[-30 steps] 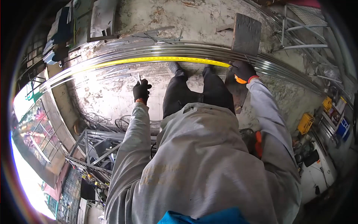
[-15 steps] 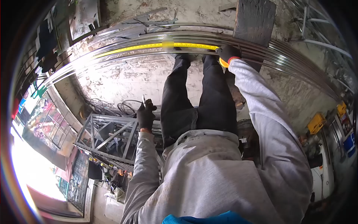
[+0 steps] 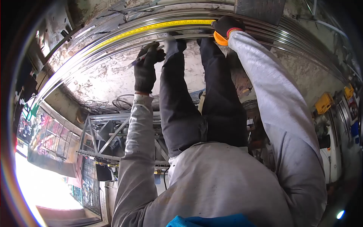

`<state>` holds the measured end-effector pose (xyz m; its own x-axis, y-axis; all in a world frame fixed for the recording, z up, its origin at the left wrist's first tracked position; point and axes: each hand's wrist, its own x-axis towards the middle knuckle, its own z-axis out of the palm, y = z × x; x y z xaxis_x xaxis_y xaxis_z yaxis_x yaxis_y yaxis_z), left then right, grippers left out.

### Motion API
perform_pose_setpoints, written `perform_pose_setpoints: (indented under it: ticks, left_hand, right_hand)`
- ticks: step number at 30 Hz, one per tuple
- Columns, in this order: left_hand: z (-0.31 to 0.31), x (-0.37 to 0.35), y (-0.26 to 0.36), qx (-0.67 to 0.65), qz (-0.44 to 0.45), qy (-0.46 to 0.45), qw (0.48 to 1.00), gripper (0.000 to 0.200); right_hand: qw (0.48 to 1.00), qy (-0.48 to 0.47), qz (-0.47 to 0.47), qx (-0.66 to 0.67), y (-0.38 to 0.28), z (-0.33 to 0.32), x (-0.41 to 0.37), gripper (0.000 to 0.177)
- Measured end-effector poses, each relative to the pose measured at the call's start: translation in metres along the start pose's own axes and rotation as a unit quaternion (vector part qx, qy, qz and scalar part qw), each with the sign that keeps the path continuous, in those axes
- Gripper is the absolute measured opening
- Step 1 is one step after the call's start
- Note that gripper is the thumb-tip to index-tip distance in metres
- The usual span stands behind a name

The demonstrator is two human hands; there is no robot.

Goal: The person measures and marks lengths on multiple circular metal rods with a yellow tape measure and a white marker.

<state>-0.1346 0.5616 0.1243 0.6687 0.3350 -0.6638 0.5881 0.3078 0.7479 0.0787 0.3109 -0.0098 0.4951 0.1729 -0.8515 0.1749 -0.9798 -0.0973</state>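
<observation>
My right hand (image 3: 229,27), in a dark glove with a red-and-yellow cuff, is closed around an orange tape measure (image 3: 220,39). From it the yellow tape blade (image 3: 151,26) runs left along a bundle of long shiny metal tubes (image 3: 261,32). My left hand (image 3: 145,68), also gloved, is raised just below the tubes. Its fingers are closed on a slim pen-like marker (image 3: 138,60), which sticks out on the left side. Part of the marker is hidden by the glove.
A dark board (image 3: 261,12) lies beneath the tubes at the top right. A welded metal frame (image 3: 113,136) stands lower left, near coiled cable (image 3: 123,101) on the floor. A yellow crate (image 3: 324,103) is at the right. My legs (image 3: 219,87) stand beside the tubes.
My left hand has moved up from near my thigh to just below the tubes, carrying the marker. My right hand stays on the tape measure. The whole view has shifted slightly.
</observation>
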Motion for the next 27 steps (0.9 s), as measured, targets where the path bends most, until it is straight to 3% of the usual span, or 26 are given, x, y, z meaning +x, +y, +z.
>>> perform_pose_setpoints:
  ticks: [3,4,13,17,20,22,24,25,27]
  left_hand:
    - [0.022,0.034,-0.012,-0.057,0.024,-0.048,0.997,0.034]
    - [0.026,0.043,-0.018,0.022,0.073,-0.053,0.996,0.03]
    - [0.081,0.063,-0.005,0.042,-0.055,0.014,0.997,0.013]
    - [0.075,0.075,-0.022,-0.021,-0.061,0.034,0.997,0.019]
    - [0.033,0.09,-0.055,0.106,0.125,-0.048,0.985,0.02]
    - [0.024,0.096,-0.051,0.102,0.103,-0.051,0.988,0.018]
    - [0.019,0.099,-0.043,0.237,0.223,-0.069,0.943,0.018]
    - [0.015,0.106,-0.041,0.381,0.322,-0.073,0.864,0.02]
    - [0.015,0.117,-0.043,0.389,0.335,-0.077,0.854,0.021]
  right_hand:
    - [0.999,-0.013,-0.04,-0.028,0.001,-0.005,0.001,0.048]
    - [0.999,-0.016,-0.037,-0.028,0.002,-0.005,0.003,0.048]
    - [0.997,0.001,-0.073,-0.025,0.002,-0.011,-0.006,0.048]
    - [0.996,-0.005,-0.091,-0.008,0.006,0.004,0.009,0.048]
    - [0.998,-0.011,-0.065,0.02,0.002,-0.003,0.001,0.047]
    - [0.997,-0.002,-0.071,0.024,0.003,0.001,0.004,0.045]
    - [0.996,0.013,-0.085,-0.004,0.006,0.006,0.006,0.045]
    - [0.996,0.01,-0.085,-0.006,0.011,0.012,0.012,0.045]
    - [0.995,-0.008,-0.096,-0.014,0.012,0.016,0.02,0.044]
